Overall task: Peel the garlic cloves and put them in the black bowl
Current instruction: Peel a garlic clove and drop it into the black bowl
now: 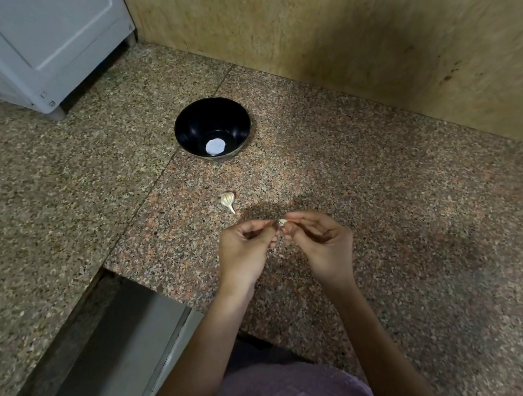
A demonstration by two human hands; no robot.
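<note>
Seen from above: a speckled granite counter (421, 210) meets a tan stone wall (297, 27) at the back. A black bowl (194, 127) stands upright toward the back of the counter, near the wall but not touching it. Inside it only a round white patch (215, 145) shows at the bottom, perhaps a label or a reflection; the view does not settle which.

Between the bowl and the person, apart from both, a second garlic piece (228, 200) lies unpeeled on the granite, its thin stem tail pointing toward the person.

Nearer the camera, the left hand (244, 253) and the right hand (321, 243) meet just above the counter. The fingers of both are curled, and their fingertips pinch one small garlic clove (282, 222) between them.

At lower left the counter's front edge steps inward, and a grey metal surface (109, 367) sits lower beside it. A white appliance (34, 45) stands at the far left back. To the right of the hands the counter runs wide, up to the wall.
</note>
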